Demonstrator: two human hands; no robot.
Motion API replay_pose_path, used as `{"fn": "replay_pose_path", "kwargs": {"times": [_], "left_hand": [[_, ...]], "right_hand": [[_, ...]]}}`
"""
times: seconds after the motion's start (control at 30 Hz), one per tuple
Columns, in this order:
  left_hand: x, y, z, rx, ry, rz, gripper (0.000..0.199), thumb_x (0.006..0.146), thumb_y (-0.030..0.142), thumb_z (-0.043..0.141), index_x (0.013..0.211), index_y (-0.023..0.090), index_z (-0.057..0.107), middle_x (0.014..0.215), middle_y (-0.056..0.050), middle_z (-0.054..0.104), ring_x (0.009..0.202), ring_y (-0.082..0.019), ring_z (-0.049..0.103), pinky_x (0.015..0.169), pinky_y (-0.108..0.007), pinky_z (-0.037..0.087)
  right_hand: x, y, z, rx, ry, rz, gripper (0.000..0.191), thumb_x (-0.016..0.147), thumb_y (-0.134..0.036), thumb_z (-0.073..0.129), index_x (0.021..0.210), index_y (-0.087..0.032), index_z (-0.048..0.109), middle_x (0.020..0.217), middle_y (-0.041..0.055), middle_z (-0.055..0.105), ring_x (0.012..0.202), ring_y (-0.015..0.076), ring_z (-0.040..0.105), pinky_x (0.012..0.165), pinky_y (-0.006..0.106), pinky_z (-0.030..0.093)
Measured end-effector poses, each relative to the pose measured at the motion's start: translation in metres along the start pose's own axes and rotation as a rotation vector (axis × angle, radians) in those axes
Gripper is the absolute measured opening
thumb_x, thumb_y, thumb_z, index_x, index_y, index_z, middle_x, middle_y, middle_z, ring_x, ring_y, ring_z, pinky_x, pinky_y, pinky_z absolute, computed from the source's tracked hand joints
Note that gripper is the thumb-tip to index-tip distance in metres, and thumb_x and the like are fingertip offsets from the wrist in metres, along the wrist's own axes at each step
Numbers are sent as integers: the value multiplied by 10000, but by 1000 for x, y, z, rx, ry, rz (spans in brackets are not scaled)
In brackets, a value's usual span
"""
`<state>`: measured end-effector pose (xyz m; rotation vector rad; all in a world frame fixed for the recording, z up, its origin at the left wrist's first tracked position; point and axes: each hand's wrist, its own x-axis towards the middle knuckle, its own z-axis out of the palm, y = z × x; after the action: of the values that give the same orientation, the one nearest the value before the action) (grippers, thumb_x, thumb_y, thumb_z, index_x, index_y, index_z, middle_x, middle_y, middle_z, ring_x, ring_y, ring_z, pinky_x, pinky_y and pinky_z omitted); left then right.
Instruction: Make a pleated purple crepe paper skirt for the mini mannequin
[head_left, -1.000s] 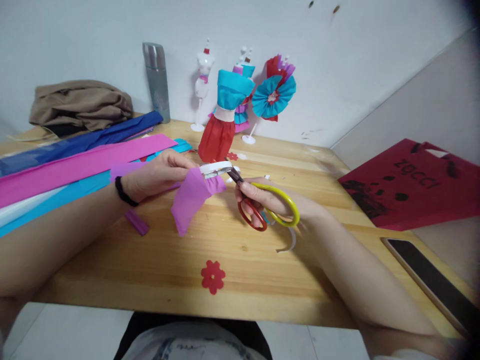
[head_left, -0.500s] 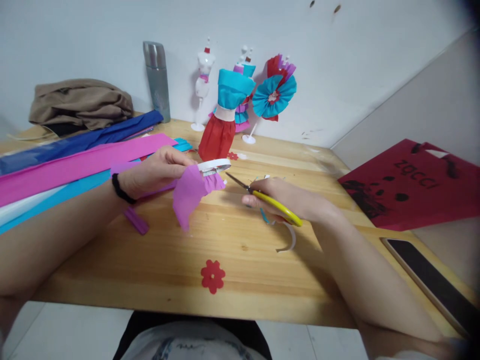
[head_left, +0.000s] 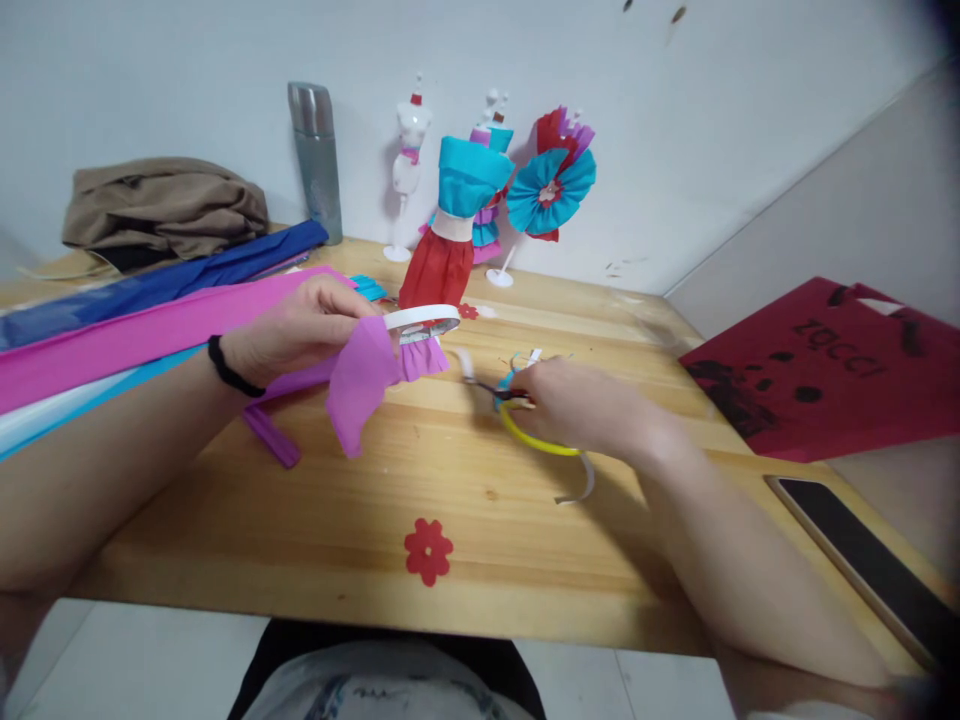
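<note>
My left hand (head_left: 311, 315) pinches a strip of purple crepe paper (head_left: 360, 385), whose loose end hangs down. The strip's far part is gathered into small pleats. A white tape strip (head_left: 424, 315) curves in a loop above the pleats and runs back to my fingers. Over the table to the right, my right hand (head_left: 577, 395) is closed on yellow-handled scissors (head_left: 536, 440), blurred by motion, their blades pointing left. A blurred white scrap (head_left: 466, 365) shows by the blade tips. Blue and white scraps (head_left: 534, 356) lie by my right fingers.
A red paper flower (head_left: 428, 551) lies near the front edge. Dress forms in crepe-paper outfits, one with a turquoise top (head_left: 469, 175), stand at the back. Crepe-paper sheets (head_left: 112, 345), a flask (head_left: 315, 165) and brown cloth (head_left: 165, 205) are left; a phone (head_left: 855, 570) and red bag (head_left: 817, 370) right.
My right hand has lowered the scissors away from the tape loop toward the table scraps. A white scrap now shows at the blade tips. My left hand has shifted slightly left and up with the strip.
</note>
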<state>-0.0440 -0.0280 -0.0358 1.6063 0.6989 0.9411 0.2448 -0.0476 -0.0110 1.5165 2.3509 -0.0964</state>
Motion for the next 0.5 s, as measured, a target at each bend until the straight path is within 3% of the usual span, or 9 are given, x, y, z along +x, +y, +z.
{"fn": "replay_pose_path", "kwargs": {"times": [0.07, 0.13, 0.3, 0.4, 0.5], "left_hand": [[0, 0, 0, 5, -14, -8, 283, 731, 420, 850, 673, 151, 782, 728, -88, 758, 703, -197, 681, 667, -304, 558], [0, 1, 0, 24, -16, -28, 270, 744, 393, 846, 666, 144, 779, 731, -91, 760, 700, -187, 681, 667, -295, 559], [-1, 3, 2, 57, -10, 4, 241, 758, 374, 837, 662, 161, 779, 714, -74, 762, 666, -179, 684, 641, -285, 564], [-2, 7, 5, 76, 14, 31, 262, 769, 396, 832, 673, 158, 779, 728, -72, 769, 690, -182, 697, 671, -288, 576], [-2, 14, 12, 146, 22, 71, 218, 794, 350, 811, 699, 155, 783, 715, -53, 759, 698, -168, 690, 688, -271, 567]], "right_hand": [[-10, 10, -11, -124, -6, 165, 217, 833, -181, 532, 851, -108, 736, 866, 202, 736, 718, 256, 668, 538, 311, 280], [-18, 16, -17, -143, 27, 217, 205, 838, -161, 520, 791, -130, 717, 839, 186, 734, 710, 249, 662, 552, 314, 291], [-20, 4, -11, 60, 162, 33, 200, 863, -222, 526, 818, -178, 715, 756, 100, 721, 584, 173, 551, 549, 315, 276], [-8, -14, 6, 161, 135, -142, 186, 832, -217, 539, 840, -179, 721, 702, 69, 700, 547, 148, 514, 530, 297, 274], [5, -28, 23, 178, 159, -151, 229, 836, -243, 554, 950, -169, 738, 758, 83, 727, 605, 168, 570, 538, 291, 259]]}}
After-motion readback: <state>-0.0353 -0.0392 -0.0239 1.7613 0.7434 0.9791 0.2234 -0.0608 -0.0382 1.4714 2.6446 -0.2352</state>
